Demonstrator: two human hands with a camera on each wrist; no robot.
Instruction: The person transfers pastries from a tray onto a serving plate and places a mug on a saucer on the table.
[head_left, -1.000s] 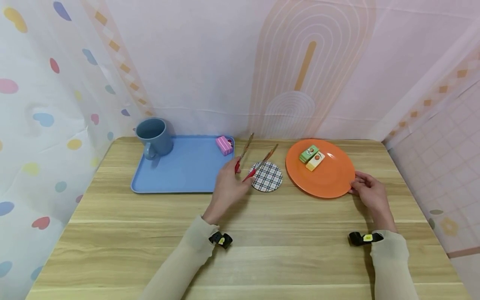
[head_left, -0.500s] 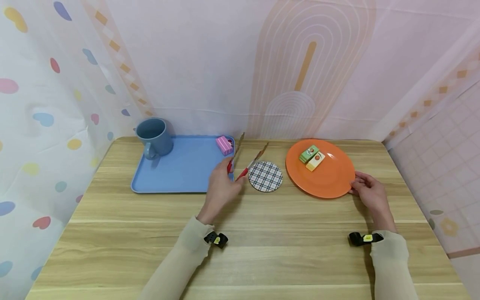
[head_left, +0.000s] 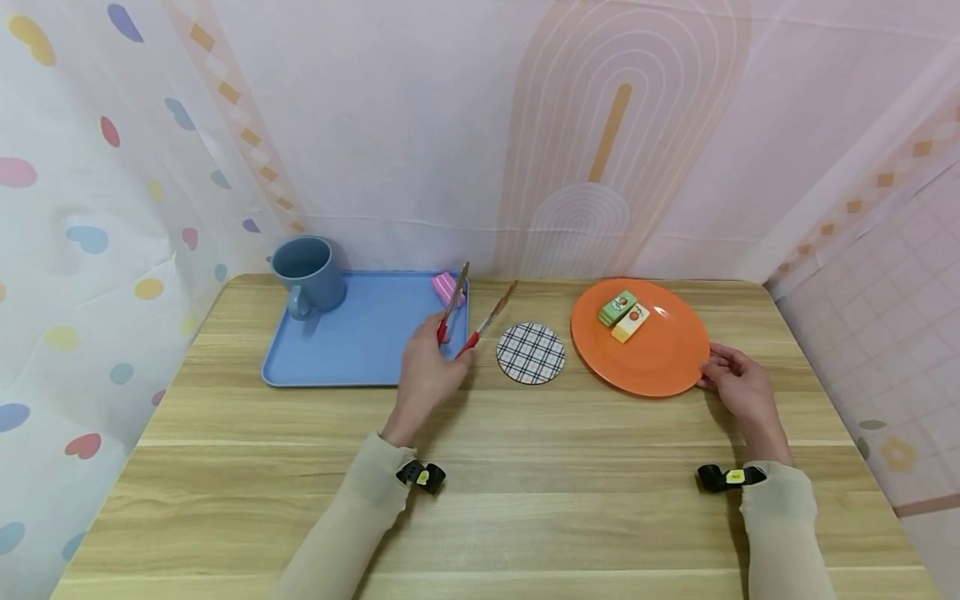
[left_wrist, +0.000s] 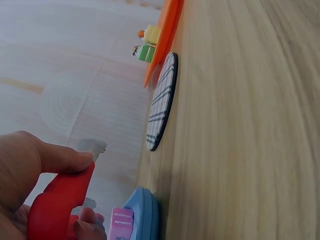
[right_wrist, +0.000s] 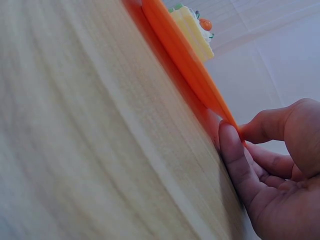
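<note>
My left hand point(head_left: 429, 367) grips red-handled metal tongs point(left_wrist: 60, 202), their two arms spread apart. In the head view the tongs' left tip overlaps a pink toy cake slice point(head_left: 444, 288) at the right end of a blue tray point(head_left: 360, 342). On the right, my right hand point(head_left: 742, 387) pinches the rim of an orange plate point(head_left: 652, 367) between thumb and fingers. The plate carries a green toy cake slice point(head_left: 618, 307) and a yellow one point(head_left: 631, 322), side by side. The wrist view shows my right thumb point(right_wrist: 262, 127) on the plate's top edge.
A blue-grey mug point(head_left: 309, 279) stands at the tray's back left corner. Between tray and plate lies a round plaid coaster point(head_left: 531, 354). A patterned cloth point(head_left: 420, 150) hangs right behind the wooden table point(head_left: 570, 500).
My left hand has moved left with the spread tongs, from over the coaster to the tray's right end by the pink cake slice. My right hand and the plate have stayed still.
</note>
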